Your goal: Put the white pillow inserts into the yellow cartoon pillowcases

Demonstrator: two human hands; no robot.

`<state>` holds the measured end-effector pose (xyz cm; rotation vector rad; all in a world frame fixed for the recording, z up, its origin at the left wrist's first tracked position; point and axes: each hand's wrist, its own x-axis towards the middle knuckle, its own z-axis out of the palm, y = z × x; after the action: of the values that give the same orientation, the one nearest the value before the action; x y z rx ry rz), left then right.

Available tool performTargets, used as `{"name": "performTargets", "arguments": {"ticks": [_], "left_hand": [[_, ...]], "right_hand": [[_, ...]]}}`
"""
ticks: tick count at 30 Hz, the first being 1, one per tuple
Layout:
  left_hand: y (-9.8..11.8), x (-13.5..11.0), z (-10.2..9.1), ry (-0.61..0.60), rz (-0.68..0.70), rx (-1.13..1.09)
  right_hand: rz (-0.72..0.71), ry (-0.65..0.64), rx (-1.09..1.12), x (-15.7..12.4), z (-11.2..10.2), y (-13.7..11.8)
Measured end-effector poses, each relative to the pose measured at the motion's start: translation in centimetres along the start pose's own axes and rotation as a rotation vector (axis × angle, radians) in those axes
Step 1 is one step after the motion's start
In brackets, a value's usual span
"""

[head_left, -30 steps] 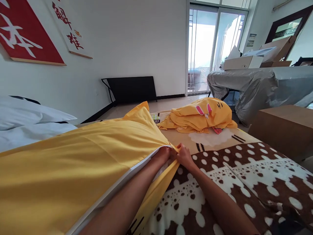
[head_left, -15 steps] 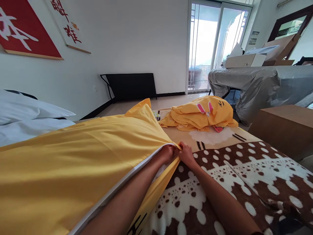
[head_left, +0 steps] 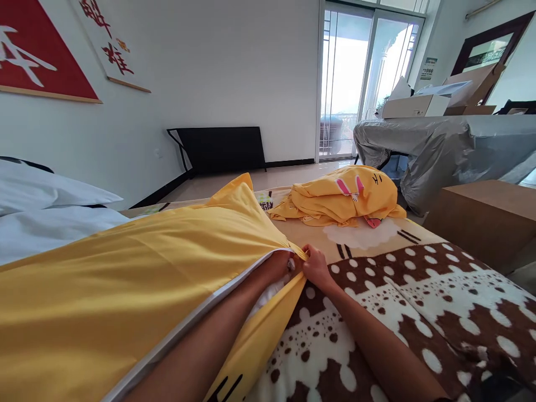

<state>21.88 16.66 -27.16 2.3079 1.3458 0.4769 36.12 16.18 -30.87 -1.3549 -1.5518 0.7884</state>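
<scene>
Left hand [head_left: 280, 267] half hidden inside yellow cover [head_left: 125, 279].

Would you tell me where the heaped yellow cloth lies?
The heaped yellow cloth lies right of centre in the head view, on the patterned fleece blanket.

- The yellow pillowcase [head_left: 125, 279] is smooth, matt cloth with a white edge strip.
- The brown and white blanket [head_left: 419, 312] is soft, fuzzy fleece.
- The folded yellow cloth [head_left: 347, 198], far on the bed, is smooth cotton.
- The grey cover [head_left: 452, 145] on the right is shiny, crinkled plastic.
- The boxes [head_left: 419, 103] are matt cardboard.
- The white pillow [head_left: 46, 190] is smooth cloth.
</scene>
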Motion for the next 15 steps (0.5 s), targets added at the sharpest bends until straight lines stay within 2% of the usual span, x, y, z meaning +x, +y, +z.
{"name": "performTargets", "arguments": {"ticks": [4, 8, 12, 15], "left_hand": [[1.14, -0.87, -1.10, -0.053, 0.064, -0.007], [1.14, -0.56, -0.94, -0.043, 0.057, 0.008], [0.93, -0.27, -0.84, -0.066, 0.077, 0.001], [0.91, -0.15, -1.06, -0.108, 0.125, 0.007]], "right_hand": [[-0.021, 0.003, -0.172, 0.01, -0.48, 0.00], [-0.028, -0.008, -0.249, -0.06, -0.62, -0.18], [-0.066, 0.008, -0.184, 0.05, -0.80, -0.61], [-0.066, 0.039, -0.033, 0.22, -0.77, -0.57]]}}
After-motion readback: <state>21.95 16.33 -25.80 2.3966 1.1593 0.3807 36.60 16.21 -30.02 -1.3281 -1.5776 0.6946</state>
